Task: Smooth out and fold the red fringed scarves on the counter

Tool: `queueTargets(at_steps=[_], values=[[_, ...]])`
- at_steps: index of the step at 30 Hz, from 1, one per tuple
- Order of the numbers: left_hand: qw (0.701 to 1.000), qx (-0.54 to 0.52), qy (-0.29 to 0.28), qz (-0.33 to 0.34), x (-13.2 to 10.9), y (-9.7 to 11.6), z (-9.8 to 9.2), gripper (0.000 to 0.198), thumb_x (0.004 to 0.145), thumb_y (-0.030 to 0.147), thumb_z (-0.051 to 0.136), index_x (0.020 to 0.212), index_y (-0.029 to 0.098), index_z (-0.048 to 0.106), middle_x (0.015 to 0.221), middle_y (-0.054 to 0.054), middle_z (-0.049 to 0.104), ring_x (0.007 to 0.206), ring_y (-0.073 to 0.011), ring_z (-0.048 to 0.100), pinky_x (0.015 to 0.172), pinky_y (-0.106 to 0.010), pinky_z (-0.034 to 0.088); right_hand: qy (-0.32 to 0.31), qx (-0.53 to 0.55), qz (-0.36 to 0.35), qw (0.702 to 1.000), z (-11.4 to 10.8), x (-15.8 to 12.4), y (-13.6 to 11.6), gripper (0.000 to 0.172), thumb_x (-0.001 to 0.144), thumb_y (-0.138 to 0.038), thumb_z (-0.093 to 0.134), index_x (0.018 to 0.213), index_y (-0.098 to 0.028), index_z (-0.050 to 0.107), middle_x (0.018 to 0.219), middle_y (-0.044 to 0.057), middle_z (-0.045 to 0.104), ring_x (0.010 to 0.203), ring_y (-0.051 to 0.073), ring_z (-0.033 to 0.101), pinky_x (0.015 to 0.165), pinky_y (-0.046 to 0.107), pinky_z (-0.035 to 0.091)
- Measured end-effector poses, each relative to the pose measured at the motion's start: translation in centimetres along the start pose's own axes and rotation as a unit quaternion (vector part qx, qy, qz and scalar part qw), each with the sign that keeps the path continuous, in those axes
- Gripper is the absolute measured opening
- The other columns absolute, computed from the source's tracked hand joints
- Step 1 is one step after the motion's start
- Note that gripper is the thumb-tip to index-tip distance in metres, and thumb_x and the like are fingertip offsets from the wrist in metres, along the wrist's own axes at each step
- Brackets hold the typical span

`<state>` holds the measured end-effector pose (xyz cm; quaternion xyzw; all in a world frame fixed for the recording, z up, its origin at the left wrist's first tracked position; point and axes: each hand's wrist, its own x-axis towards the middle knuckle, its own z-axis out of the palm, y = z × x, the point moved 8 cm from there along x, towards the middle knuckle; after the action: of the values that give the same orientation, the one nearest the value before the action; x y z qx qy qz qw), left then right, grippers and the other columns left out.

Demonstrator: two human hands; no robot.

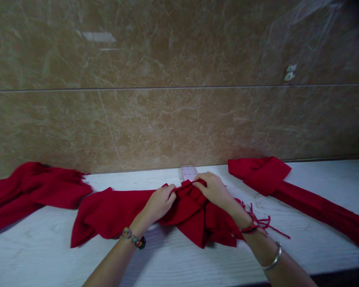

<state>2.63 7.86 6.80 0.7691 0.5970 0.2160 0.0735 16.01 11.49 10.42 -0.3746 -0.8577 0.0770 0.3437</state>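
The red fringed scarf point(107, 213) lies across the white counter point(182, 267), front and centre. The left hand point(160, 201) and right hand point(214, 189) are both pinched shut on its gathered middle pleats. The fabric looks soft, light and limp, so it is best gripped at the folds, not the fringe. A phone point(188, 172) lies just behind. A loose scarf point(32, 187) and a folded scarf point(269, 173) lie clear on either side.
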Motion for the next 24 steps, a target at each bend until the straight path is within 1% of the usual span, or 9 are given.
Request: queueTargets(at_steps=[2,4,7,9,13,15,19,22,24], values=[[1.0,0.011,0.002,-0.011,0.1,-0.2,-0.2,0.021,0.082,0.02,0.029,0.077,0.02,0.05,0.071,-0.003,0.058,0.068,-0.0169,0.053,0.064,-0.026,0.038,0.005,-0.026,0.046,0.999,-0.6,0.2,1.8,0.011,0.078,-0.02,0.051,0.072,-0.019,0.06,0.072,0.005,0.064,0.071,0.019,0.058,0.07,0.031,0.041],[1.0,0.011,-0.001,-0.012,0.1,-0.3,-0.1,0.021,0.081,0.019,0.03,0.077,0.019,0.05,0.071,-0.003,0.058,0.067,-0.017,0.053,0.064,-0.026,0.038,0.018,-0.054,0.044,0.997,-0.9,0.1,2.1,0.01,0.077,-0.021,0.051,0.076,-0.018,0.06,0.079,0.006,0.064,0.077,0.021,0.058,0.075,0.035,0.04],[1.0,0.012,-0.008,-0.01,0.0,-0.3,0.4,0.021,0.081,0.018,0.03,0.078,0.019,0.051,0.074,-0.004,0.06,0.069,-0.0172,0.054,0.065,-0.026,0.038,0.02,-0.054,-0.053,0.997,0.0,-0.5,-0.6,0.024,0.077,-0.025,0.054,0.1,-0.02,0.057,0.106,0.009,0.059,0.101,0.024,0.05,0.093,0.048,0.026],[1.0,0.011,-0.011,-0.005,-0.1,-0.2,0.7,0.021,0.08,0.019,0.03,0.079,0.019,0.051,0.076,-0.005,0.06,0.071,-0.0173,0.054,0.066,-0.026,0.038,-0.018,-0.044,-0.11,0.993,1.3,-1.0,-2.7,0.03,0.078,-0.028,0.055,0.107,-0.021,0.054,0.108,0.009,0.059,0.106,0.024,0.047,0.096,0.052,0.018],[1.0,-0.004,-0.013,0.007,-0.1,0.1,0.5,0.02,0.08,0.019,0.029,0.076,0.019,0.049,0.071,-0.003,0.058,0.066,-0.0167,0.052,0.064,-0.026,0.038,-0.065,-0.032,-0.107,0.992,2.2,-0.8,-3.3,0.01,0.08,-0.02,0.053,0.079,-0.018,0.063,0.08,0.005,0.065,0.083,0.02,0.057,0.09,0.044,0.031],[1.0,-0.014,-0.009,0.005,0.0,0.1,0.2,0.02,0.079,0.019,0.029,0.074,0.02,0.048,0.068,-0.002,0.056,0.064,-0.0164,0.051,0.062,-0.026,0.037,-0.048,-0.007,-0.072,0.996,1.2,-0.2,-1.8,0.012,0.079,-0.017,0.052,0.074,-0.017,0.063,0.077,0.005,0.065,0.077,0.019,0.058,0.08,0.035,0.039],[1.0,-0.025,0.004,0.0,0.1,-0.2,-0.3,0.019,0.079,0.018,0.029,0.071,0.02,0.046,0.068,-0.003,0.056,0.065,-0.0162,0.051,0.063,-0.025,0.038,-0.019,0.01,0.027,0.999,-0.7,0.4,2.1,0.014,0.077,-0.016,0.051,0.069,-0.017,0.063,0.073,0.005,0.065,0.069,0.018,0.058,0.067,0.029,0.043],[1.0,-0.018,-0.007,0.001,0.1,-0.2,0.1,0.02,0.079,0.017,0.029,0.072,0.019,0.047,0.071,-0.003,0.058,0.068,-0.0164,0.053,0.065,-0.025,0.039,-0.015,-0.016,0.007,1.0,-0.7,0.2,1.5,0.012,0.075,-0.018,0.054,0.079,-0.016,0.065,0.085,0.008,0.064,0.082,0.021,0.058,0.077,0.035,0.042],[1.0,-0.005,-0.018,0.001,0.0,-0.2,0.5,0.02,0.08,0.018,0.029,0.075,0.019,0.049,0.074,-0.004,0.059,0.071,-0.0169,0.054,0.067,-0.026,0.039,-0.011,-0.027,-0.052,0.998,0.0,-0.3,-0.6,0.023,0.075,-0.022,0.056,0.098,-0.018,0.061,0.104,0.009,0.061,0.099,0.023,0.053,0.091,0.044,0.032]])
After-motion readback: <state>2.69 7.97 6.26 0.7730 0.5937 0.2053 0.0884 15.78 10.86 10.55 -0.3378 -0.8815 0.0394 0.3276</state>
